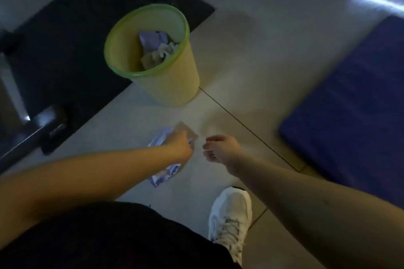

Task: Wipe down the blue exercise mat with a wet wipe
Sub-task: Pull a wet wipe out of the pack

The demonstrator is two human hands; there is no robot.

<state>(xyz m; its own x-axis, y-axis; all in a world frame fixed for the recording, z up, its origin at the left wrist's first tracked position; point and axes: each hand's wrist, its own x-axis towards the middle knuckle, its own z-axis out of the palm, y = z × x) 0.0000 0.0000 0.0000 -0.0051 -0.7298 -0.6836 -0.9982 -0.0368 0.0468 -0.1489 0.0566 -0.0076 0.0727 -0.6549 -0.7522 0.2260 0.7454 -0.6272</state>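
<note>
A round yellow-green plastic waste bin stands at upper centre on the pale tiled floor, with crumpled paper scraps inside. A black rectangular floor mat fills the upper left. Blurred dark metal equipment sits on the mat at the left edge. A white laced sneaker is at lower centre, beside black clothing.

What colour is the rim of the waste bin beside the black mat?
The rim is bright green; the waste bin below is pale yellow. Head view.

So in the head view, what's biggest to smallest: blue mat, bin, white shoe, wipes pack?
1. blue mat
2. bin
3. white shoe
4. wipes pack
Shoe and pack look close; pack is partly hidden.
</note>
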